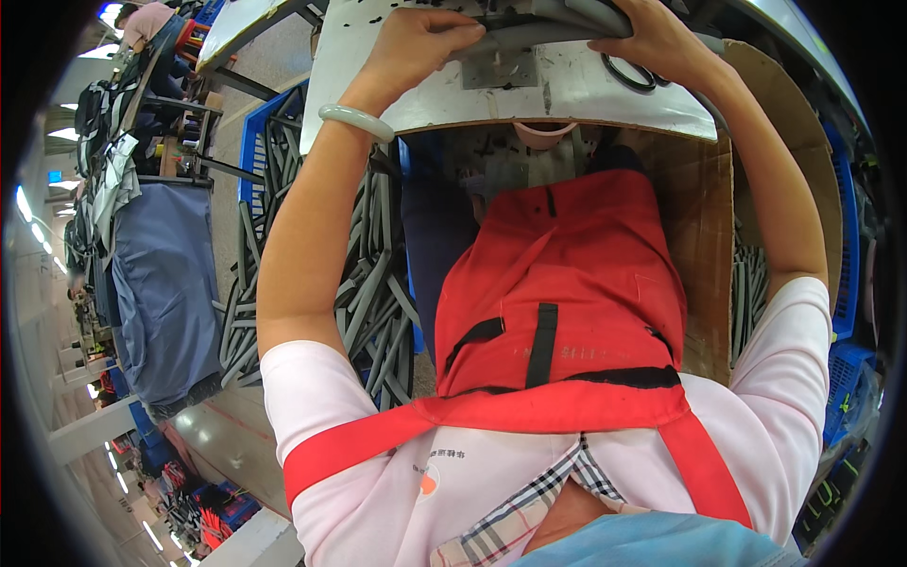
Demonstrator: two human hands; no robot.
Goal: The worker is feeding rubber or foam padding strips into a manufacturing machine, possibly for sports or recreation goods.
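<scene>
At the far edge of the view, both hands work above a white worktable (425, 106). My left hand (420, 42) has thumb and fingers pinched together at the left end of a grey foam tube (539, 36). My right hand (657, 42) is closed round the right side of the grey tubing, where more than one piece bends together. Part of the tubing is cut off by the picture's upper edge. Under the right hand lie black loops (628, 76), apparently scissor handles. A grey metal plate (501, 71) sits on the tabletop below the tubing, among small black scraps.
Left of me, a blue crate (253, 142) overflows with grey tubes (373, 283). On the right stand an open cardboard box (704, 255), more grey tubes (749, 293) and blue crates (846, 378). A pink bowl (545, 138) shows under the table edge. A person (151, 28) works far left.
</scene>
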